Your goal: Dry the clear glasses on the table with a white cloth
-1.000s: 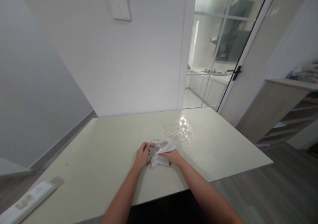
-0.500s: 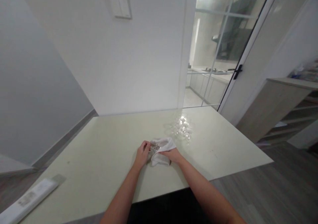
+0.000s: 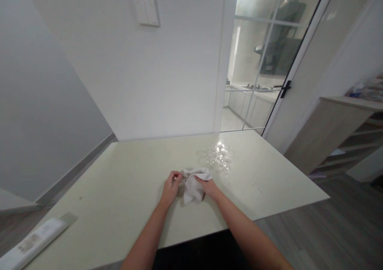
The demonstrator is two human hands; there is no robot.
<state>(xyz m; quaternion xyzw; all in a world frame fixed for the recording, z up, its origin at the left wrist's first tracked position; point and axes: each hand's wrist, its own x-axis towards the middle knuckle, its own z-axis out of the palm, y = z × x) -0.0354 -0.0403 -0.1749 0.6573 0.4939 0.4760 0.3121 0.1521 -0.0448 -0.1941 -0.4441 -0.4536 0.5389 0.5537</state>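
Over the pale table, my right hand grips a white cloth, its fingers partly hidden in the folds. Facing it from the left, my left hand is closed, fingertips pinching a small clear, shiny piece. Most of that piece is wrapped by the cloth, so its exact kind cannot be made out. Just beyond the cloth, to the right, a group of clear, glassy things catches the light on the table.
The pale table meets a white wall with a switch plate. A long white box lies at the near left. Behind the right side are a glazed door and a wooden shelf unit.
The cloth has been folded over the clear piece, covering more of it, and its lower corner hangs slightly lower. Both hands stay in nearly the same place.
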